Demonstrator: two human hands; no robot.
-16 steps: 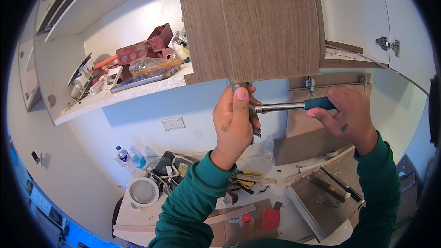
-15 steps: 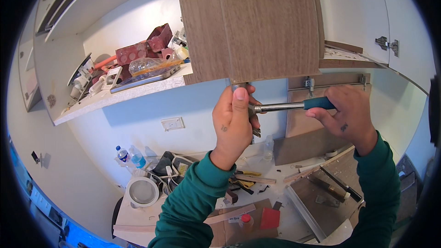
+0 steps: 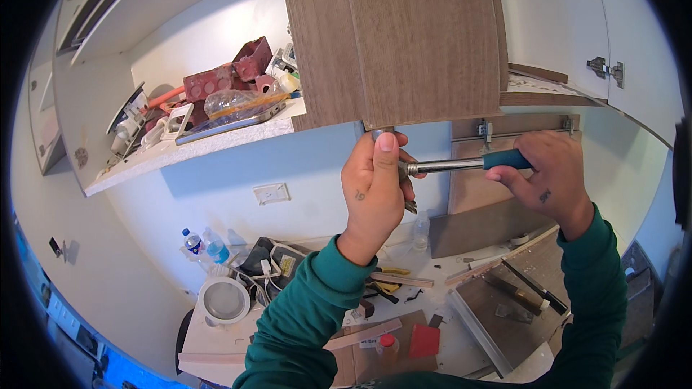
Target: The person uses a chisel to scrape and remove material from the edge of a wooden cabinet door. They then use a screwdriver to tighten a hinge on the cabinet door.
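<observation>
A claw hammer with a steel shaft and a blue-green grip lies level below a wood-grain cabinet door panel. My left hand is closed around the hammer's head, thumb pointing up. The head's upper end meets, or nearly meets, the panel's bottom edge; my fingers hide the exact contact. The claw tips poke out under my fingers. My right hand is wrapped round the grip, its thumb stretched along it toward the shaft.
Left of the panel, an open shelf holds red electrical boxes and fittings. Below are a cluttered worktop with water bottles, a round light fitting, a red-capped bottle and loose boards. A wall socket sits behind.
Both hands and the hammer have shifted slightly to the right. My grip on the head and handle is the same.
</observation>
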